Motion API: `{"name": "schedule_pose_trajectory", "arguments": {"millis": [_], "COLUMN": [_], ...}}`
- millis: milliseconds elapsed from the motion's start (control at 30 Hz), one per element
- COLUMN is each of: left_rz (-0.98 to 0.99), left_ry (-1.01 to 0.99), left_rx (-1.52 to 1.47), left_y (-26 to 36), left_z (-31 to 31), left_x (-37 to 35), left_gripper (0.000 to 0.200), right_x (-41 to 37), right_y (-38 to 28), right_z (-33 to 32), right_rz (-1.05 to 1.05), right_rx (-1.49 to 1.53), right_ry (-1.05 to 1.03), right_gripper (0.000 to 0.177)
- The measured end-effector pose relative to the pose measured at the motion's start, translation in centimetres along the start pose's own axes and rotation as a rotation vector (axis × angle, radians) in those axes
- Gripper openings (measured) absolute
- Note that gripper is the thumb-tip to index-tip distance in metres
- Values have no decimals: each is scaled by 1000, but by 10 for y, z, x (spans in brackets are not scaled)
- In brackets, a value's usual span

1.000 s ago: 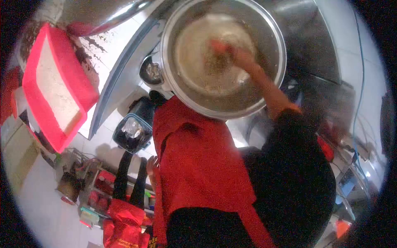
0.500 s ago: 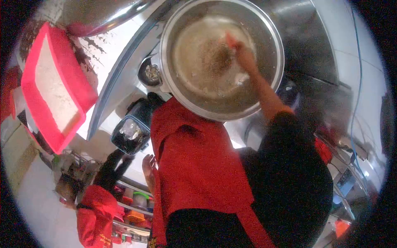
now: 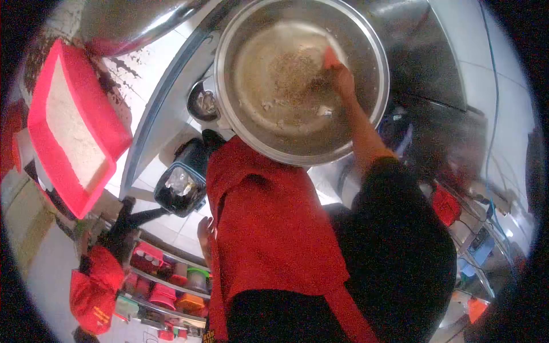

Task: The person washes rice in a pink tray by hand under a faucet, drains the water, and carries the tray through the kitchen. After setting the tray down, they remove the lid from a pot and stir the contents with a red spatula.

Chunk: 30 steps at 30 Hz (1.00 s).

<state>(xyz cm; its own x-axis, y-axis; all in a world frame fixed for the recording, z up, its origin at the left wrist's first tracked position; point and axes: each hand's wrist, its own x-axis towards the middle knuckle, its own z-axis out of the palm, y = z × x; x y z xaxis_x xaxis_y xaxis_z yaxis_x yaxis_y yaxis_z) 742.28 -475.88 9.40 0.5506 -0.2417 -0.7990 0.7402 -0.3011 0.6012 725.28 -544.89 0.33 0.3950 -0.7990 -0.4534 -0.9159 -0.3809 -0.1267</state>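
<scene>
A large steel bowl (image 3: 224,117) fills the top middle of the head view, with a brown grainy mix (image 3: 293,73) spread over its bottom. My right hand (image 3: 345,79) reaches into the bowl from the right. It is shut on an orange-red scraper (image 3: 330,57) whose edge rests against the mix. My left hand (image 3: 204,231) hangs low beside my red apron (image 3: 269,228), mostly hidden by it, with loose fingers and nothing in it.
A pink tray (image 3: 117,134) of whitish powder sits at the left. A small steel cup (image 3: 201,104) and a black container with a clear lid (image 3: 180,186) stand by the bowl. Another person in red (image 3: 91,286) bends at lower left near shelves of coloured tubs (image 3: 171,280).
My right hand has swept the scraper from the bowl's middle towards its upper right. The person at lower left has moved further left and lower.
</scene>
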Motion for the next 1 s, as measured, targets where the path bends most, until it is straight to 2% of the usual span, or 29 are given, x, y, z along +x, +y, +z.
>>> {"name": "schedule_pose_trajectory", "arguments": {"millis": [33, 67, 100, 133, 167, 233, 267, 300, 367, 400, 433, 500, 533, 600, 633, 700, 767, 833, 867, 933, 1000], "left_rz": [2, -44, -89, -52, -58, 32, 16, 22, 18, -178, -229, -158, -122, -63, -36, 26, 68, 112, 170, 212, 51], "left_ry": [2, 30, 57, 85, 84, 102, 14, 12, -11, 131, 179, 131, 108, 77, 56, 23, 24, 34, -27, -94, 11], "left_rx": [-2, 16, 33, 52, 49, 42, 79, 80, -19, -108, -135, -70, -38, 54, 124, 332, 444, 527, 392, 275, 47], "left_y": [-2, 2, 0, 7, 3, -8, -11, -3, 2, 0, -3, -3, -3, 3, 14, 41, 61, 65, 55, 33, 7], "left_z": [-11, -25, -34, -28, -27, -37, -45, -35, -20, -20, -21, -20, -18, -12, 1, 32, 54, 58, 49, 24, 8], "left_x": [9, 21, 29, 25, 22, 25, 35, 34, 25, 36, 39, 34, 30, 14, 4, -20, -29, -33, -25, -10, 16], "left_gripper": [61, 60, 58, 57, 57, 55, 54, 54, 53, 56, 56, 56, 57, 57, 58, 58, 59, 61, 62, 64, 66], "right_x": [5, 27, 15, 2, -16, -49, -60, -53, -32, -23, -14, -4, 0, 8, -15, -39, -44, -64, -60, -35, 43], "right_y": [-7, 18, 1, -16, -40, -97, -124, -121, -92, -74, -48, -27, -28, -33, -73, -91, -86, -132, -151, -156, -154], "right_z": [-19, 30, 33, 35, 32, 56, 69, 62, 37, 23, 6, -19, -28, -5, 6, 54, 79, 4, -37, -51, -39], "right_rz": [69, -145, -91, -32, -253, -394, -315, -318, -152, -68, -36, -4, -6, -82, -309, -384, -228, -428, -374, -377, -441], "right_rx": [-50, 44, 207, 368, 460, 367, 188, 191, 9, -83, 294, 664, 486, 234, 395, 373, 194, -99, -108, -121, -133], "right_ry": [-94, 80, 43, 15, -133, -279, -275, -269, -293, -308, -118, 77, -6, -54, 135, 59, -201, -459, -298, -230, -311], "right_gripper": [46, 48, 47, 45, 42, 41, 44, 44, 45, 48, 50, 51, 51, 51, 46, 45, 47, 48, 49, 55, 61]}}
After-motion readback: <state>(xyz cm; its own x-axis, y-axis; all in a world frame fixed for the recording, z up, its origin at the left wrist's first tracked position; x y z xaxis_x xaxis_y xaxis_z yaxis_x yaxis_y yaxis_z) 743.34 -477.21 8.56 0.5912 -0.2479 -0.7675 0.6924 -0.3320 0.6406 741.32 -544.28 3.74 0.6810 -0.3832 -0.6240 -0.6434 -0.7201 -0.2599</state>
